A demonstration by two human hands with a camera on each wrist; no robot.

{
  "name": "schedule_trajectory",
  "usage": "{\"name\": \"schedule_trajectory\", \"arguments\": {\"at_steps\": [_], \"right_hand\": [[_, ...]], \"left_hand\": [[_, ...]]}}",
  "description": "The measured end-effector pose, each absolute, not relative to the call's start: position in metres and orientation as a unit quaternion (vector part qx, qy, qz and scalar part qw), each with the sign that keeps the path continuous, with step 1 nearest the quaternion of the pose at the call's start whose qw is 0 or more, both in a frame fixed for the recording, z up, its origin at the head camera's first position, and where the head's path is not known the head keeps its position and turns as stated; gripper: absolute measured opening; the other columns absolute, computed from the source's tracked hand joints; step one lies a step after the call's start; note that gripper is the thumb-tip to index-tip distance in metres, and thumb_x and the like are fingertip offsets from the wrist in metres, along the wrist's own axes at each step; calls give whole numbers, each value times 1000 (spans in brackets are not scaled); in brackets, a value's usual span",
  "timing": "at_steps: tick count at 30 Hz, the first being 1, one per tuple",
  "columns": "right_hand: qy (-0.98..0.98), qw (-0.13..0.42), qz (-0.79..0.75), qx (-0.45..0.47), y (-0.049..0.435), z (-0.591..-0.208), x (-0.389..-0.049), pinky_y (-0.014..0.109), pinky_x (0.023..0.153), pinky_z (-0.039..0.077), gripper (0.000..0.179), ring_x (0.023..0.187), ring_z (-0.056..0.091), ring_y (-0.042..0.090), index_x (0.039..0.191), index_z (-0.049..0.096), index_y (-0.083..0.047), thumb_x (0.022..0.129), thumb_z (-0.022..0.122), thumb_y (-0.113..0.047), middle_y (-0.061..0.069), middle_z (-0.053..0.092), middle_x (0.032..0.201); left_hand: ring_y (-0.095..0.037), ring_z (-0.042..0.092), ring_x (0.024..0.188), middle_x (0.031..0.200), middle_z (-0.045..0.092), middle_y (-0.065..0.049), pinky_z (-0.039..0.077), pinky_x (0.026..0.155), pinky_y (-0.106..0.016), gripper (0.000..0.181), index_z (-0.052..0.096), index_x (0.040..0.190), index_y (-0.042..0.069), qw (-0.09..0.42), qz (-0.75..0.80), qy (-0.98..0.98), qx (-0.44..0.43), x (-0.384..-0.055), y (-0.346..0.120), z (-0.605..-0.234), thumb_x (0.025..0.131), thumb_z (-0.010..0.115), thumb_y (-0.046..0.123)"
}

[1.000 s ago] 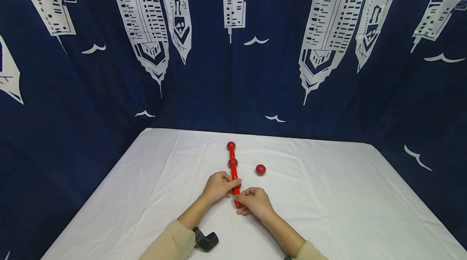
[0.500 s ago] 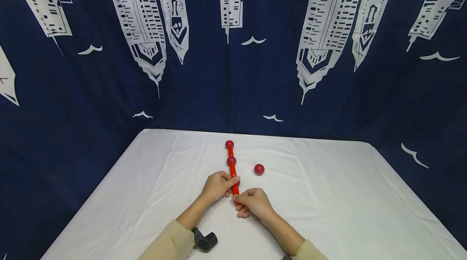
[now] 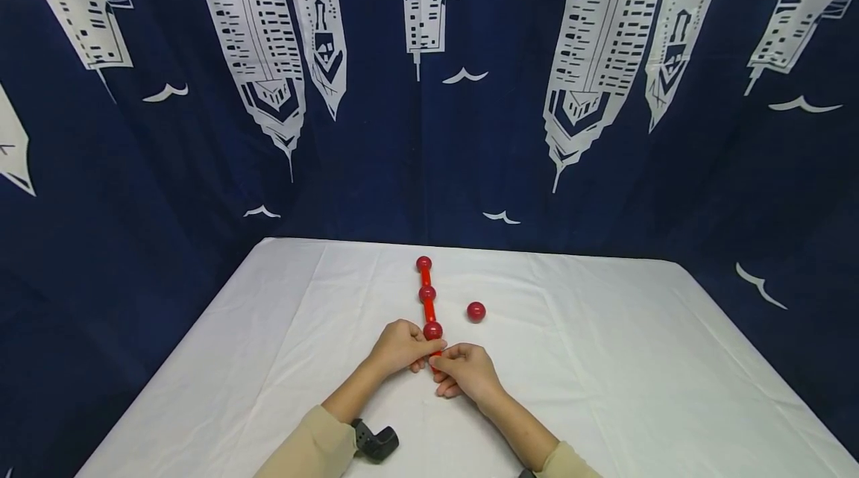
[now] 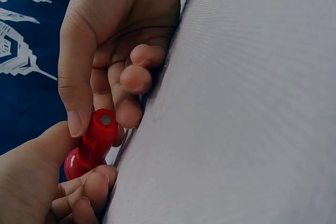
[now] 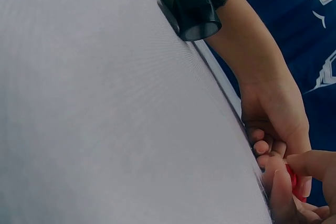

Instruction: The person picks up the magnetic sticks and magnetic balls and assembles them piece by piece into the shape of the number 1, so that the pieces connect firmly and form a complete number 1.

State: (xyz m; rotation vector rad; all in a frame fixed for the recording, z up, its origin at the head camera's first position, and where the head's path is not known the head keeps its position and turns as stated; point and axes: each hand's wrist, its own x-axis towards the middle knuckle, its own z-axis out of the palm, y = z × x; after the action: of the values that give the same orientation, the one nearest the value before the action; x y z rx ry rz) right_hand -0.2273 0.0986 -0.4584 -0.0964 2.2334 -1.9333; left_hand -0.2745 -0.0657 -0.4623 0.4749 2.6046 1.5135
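A line of red balls and red magnetic rods lies on the white table, pointing away from me in the head view. It runs from a far ball (image 3: 423, 264) through a middle ball (image 3: 427, 294) to a near ball (image 3: 432, 330). Just below the near ball, my left hand (image 3: 400, 347) pinches the nearest rod (image 4: 100, 135) between thumb and fingers. My right hand (image 3: 470, 371) pinches that same rod closer to its near end. A grey magnet disc shows in that end in the left wrist view. Fingers hide most of the rod.
One loose red ball (image 3: 476, 312) lies right of the line. A black wrist device (image 3: 377, 442) is strapped at my left sleeve. Behind the white-covered table (image 3: 604, 359) hangs a dark blue cloth (image 3: 490, 157) with white building prints.
My left hand has slid slightly toward me, from beside the near ball onto the rod, so that ball now shows fully. My right hand has stayed on the rod.
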Motion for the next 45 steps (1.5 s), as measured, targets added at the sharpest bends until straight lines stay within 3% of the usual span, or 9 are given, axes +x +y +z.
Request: {"name": "schedule_trajectory", "arguments": {"at_steps": [21, 30, 39, 45], "right_hand": [[748, 82, -658, -29, 99, -457, -227, 26, 46, 53, 19, 46, 60, 10, 97, 59, 9, 91, 59, -8, 7, 61, 64], [746, 27, -665, 6, 104, -450, -237, 25, 50, 54, 16, 51, 61, 13, 96, 61, 9, 89, 56, -4, 8, 62, 68], [756, -61, -651, 27, 127, -430, -264, 24, 49, 51, 13, 53, 58, 12, 93, 63, 4, 88, 63, -8, 8, 61, 68], [784, -81, -614, 33, 139, -429, -280, 24, 50, 51, 13, 53, 57, 13, 94, 64, 2, 87, 62, -10, 13, 65, 74]], "left_hand": [[-6, 50, 39, 45, 54, 3, 30, 39, -17, 37, 62, 59, 8, 60, 514, 843, 148, -276, -64, -466, 88, 73, 29], [-7, 51, 38, 46, 55, 2, 32, 39, -17, 37, 62, 60, 7, 56, 517, 842, 145, -277, -64, -466, 87, 75, 29], [-8, 52, 40, 47, 57, 2, 31, 40, -18, 37, 61, 60, 8, 62, 508, 848, 140, -278, -65, -460, 85, 76, 32], [-7, 52, 40, 47, 56, 2, 32, 40, -17, 37, 60, 61, 8, 59, 513, 846, 135, -278, -64, -461, 84, 76, 31]]}}
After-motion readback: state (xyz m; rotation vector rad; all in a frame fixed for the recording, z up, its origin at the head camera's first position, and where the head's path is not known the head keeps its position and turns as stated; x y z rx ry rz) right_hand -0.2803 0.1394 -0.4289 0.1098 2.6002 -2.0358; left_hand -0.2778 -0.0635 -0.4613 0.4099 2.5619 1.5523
